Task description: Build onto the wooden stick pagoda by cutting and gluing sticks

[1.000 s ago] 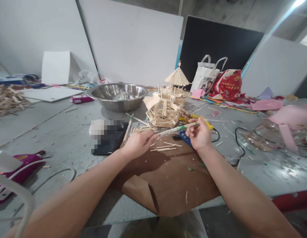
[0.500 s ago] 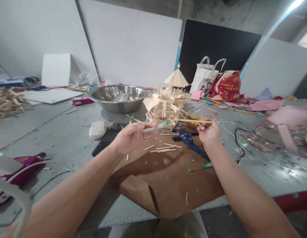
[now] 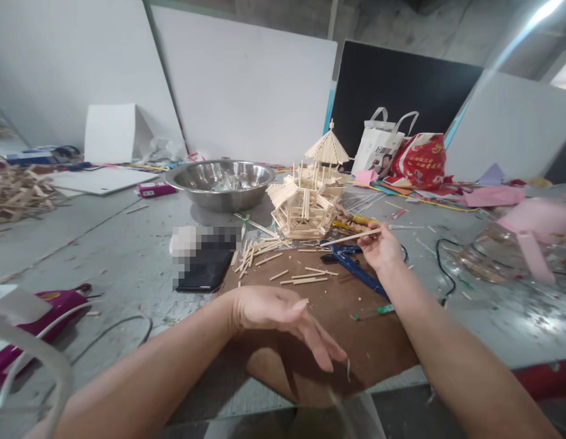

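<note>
My right hand [image 3: 381, 249] pinches a thin wooden chopstick [image 3: 351, 237] that points left toward a small pavilion model of wooden sticks [image 3: 310, 198]. My left hand [image 3: 283, 317] hangs low over the brown paper sheet [image 3: 346, 341], fingers spread and loose, holding nothing. Several cut stick pieces [image 3: 292, 274] lie on the paper between the hands. Blue-handled cutters [image 3: 351, 266] lie just under my right hand. A green-tipped wrapper scrap [image 3: 378, 310] rests on the paper beside my right forearm.
A steel bowl [image 3: 223, 183] stands behind the model. A black phone [image 3: 204, 271] lies left of the paper. Bags [image 3: 404, 155] and coloured paper scraps sit at the back right, a black cable [image 3: 440, 268] and a clear container [image 3: 502, 253] to the right, a magenta tool [image 3: 40, 311] at left.
The chopstick came out of its green-printed wrapper. My left hand dropped the wrapper and sank toward the near edge, now open. My right hand kept the bare chopstick near the model.
</note>
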`<state>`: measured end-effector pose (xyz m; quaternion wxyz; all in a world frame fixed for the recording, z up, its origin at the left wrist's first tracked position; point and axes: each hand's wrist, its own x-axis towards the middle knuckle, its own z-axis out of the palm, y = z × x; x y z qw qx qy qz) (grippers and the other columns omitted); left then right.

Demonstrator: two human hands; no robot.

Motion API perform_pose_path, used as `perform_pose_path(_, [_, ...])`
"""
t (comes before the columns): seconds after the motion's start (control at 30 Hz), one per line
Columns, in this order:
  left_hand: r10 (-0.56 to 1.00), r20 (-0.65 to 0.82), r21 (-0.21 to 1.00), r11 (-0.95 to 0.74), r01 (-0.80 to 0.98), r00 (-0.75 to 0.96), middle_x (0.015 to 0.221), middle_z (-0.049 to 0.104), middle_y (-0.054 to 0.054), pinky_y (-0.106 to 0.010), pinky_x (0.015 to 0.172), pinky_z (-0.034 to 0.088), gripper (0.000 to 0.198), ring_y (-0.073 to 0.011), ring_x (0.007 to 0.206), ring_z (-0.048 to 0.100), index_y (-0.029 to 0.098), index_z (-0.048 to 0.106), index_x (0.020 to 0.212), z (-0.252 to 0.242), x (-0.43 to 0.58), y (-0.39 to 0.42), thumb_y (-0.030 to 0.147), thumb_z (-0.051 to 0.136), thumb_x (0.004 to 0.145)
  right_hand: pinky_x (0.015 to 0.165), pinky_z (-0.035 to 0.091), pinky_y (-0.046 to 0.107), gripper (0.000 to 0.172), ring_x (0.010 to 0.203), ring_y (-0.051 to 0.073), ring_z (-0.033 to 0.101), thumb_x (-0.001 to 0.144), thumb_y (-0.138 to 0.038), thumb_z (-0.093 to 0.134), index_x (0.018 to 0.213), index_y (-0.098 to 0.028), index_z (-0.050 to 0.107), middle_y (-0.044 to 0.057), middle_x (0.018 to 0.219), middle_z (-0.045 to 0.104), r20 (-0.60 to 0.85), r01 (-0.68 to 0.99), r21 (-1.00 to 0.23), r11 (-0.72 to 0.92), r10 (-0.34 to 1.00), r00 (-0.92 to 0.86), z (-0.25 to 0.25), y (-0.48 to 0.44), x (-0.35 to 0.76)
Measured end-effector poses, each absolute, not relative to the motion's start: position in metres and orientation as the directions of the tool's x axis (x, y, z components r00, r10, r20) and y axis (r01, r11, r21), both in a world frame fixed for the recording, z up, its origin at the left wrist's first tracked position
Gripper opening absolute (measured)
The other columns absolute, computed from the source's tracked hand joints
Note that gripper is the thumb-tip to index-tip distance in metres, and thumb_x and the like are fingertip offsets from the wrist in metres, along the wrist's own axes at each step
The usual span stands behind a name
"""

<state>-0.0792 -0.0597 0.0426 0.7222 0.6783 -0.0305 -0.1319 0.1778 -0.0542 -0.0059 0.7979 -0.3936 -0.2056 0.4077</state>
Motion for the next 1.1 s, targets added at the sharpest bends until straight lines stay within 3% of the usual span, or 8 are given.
perform_pose_path(0.1, [0.26,-0.079,0.988,-0.106,0.109,0.962,0.073,0.064,-0.01,-0.03,0.065,0.042,0.048,-0.0183,0.07,0.057,0.013,0.06,0.058,0.037,-0.077,-0.056,0.054,0.038,0.071,0.038,0.04,0.018,0.032,0.033,0.005,0.042,0.081,-0.036,0.037,0.061,-0.015,0.05,-0.005,0.045,0.049,-0.064,-0.606,-0.747,0.274,0.877,0.476,-0.005,-0.056,0.16])
perform_pose_path(0.17, [0.655,0.065,0.946,-0.28,0.162,0.753,0.056,0.057,-0.003,-0.025,0.055,0.04,0.037,-0.0121,0.055,0.051,0.013,0.055,0.056,0.032,-0.074,-0.051,0.046,0.045,0.07,0.038,0.041,0.019,0.03,0.034,0.005,0.044,0.081,-0.035,0.039,0.063,-0.015,0.052,-0.004,0.047,0.05,-0.068,-0.624,-0.753,0.209,0.919,0.389,-0.004,-0.058,0.15])
perform_pose_path(0.23, [0.818,0.215,0.876,-0.403,0.264,0.534,0.058,0.054,0.0,-0.023,0.053,0.038,0.028,-0.0102,0.055,0.048,0.014,0.055,0.065,0.027,-0.072,-0.046,0.041,0.05,0.068,0.04,0.044,0.021,0.028,0.035,0.006,0.046,0.079,-0.035,0.043,0.065,-0.014,0.055,-0.004,0.05,0.052,-0.035,-0.601,-0.784,0.155,0.956,0.292,-0.005,-0.061,0.14])
perform_pose_path(0.3, [0.833,0.262,0.823,-0.457,0.338,0.487,0.067,0.055,0.0,-0.022,0.055,0.038,0.027,-0.0102,0.06,0.048,0.015,0.056,0.079,0.022,-0.07,-0.043,0.04,0.05,0.068,0.044,0.047,0.023,0.025,0.039,0.007,0.05,0.076,-0.035,0.048,0.067,-0.014,0.057,-0.003,0.054,0.055,0.005,-0.564,-0.818,0.118,0.98,0.197,-0.006,-0.064,0.131])
perform_pose_path(0.37, [0.79,0.214,0.806,-0.475,0.353,0.575,0.074,0.057,-0.001,-0.022,0.056,0.038,0.03,-0.0099,0.061,0.049,0.016,0.055,0.088,0.018,-0.068,-0.043,0.039,0.047,0.07,0.049,0.049,0.024,0.023,0.044,0.009,0.053,0.073,-0.036,0.052,0.069,-0.015,0.059,-0.002,0.058,0.057,0.016,-0.534,-0.841,0.08,0.992,0.124,-0.007,-0.068,0.123])
perform_pose_path(0.53, [0.633,0.045,0.788,-0.497,0.362,0.773,0.06,0.055,0.002,-0.019,0.046,0.033,0.029,-0.007,0.046,0.044,0.016,0.055,0.078,0.012,-0.067,-0.044,0.037,0.035,0.077,0.055,0.049,0.024,0.028,0.052,0.01,0.057,0.068,-0.04,0.057,0.077,-0.014,0.062,0.001,0.065,0.061,0.006,-0.465,-0.885,0.011,1.0,0.01,-0.01,-0.073,0.11])
perform_pose_path(0.83, [0.766,0.125,0.633,-0.551,0.544,0.63,0.055,0.053,0.003,-0.019,0.048,0.031,0.028,-0.0079,0.047,0.044,0.017,0.051,0.066,0.013,-0.077,-0.019,0.035,0.033,0.077,0.047,0.045,0.024,0.031,0.047,0.011,0.056,0.071,-0.044,0.052,0.074,-0.014,0.06,0.002,0.058,0.06,-0.016,-0.275,-0.961,0.009,0.996,0.091,-0.017,-0.07,0.116])
perform_pose_path(1.1, [0.872,0.188,0.289,-0.488,0.824,0.451,0.065,0.059,-0.003,-0.024,0.054,0.034,0.028,-0.0162,0.061,0.053,0.02,0.055,0.076,0.006,-0.093,0.011,0.034,0.031,0.078,0.042,0.042,0.021,0.021,0.042,0.01,0.053,0.07,-0.036,0.055,0.069,-0.015,0.055,0.0,0.056,0.059,-0.039,-0.325,-0.946,0.005,0.991,0.126,-0.016,-0.068,0.122])
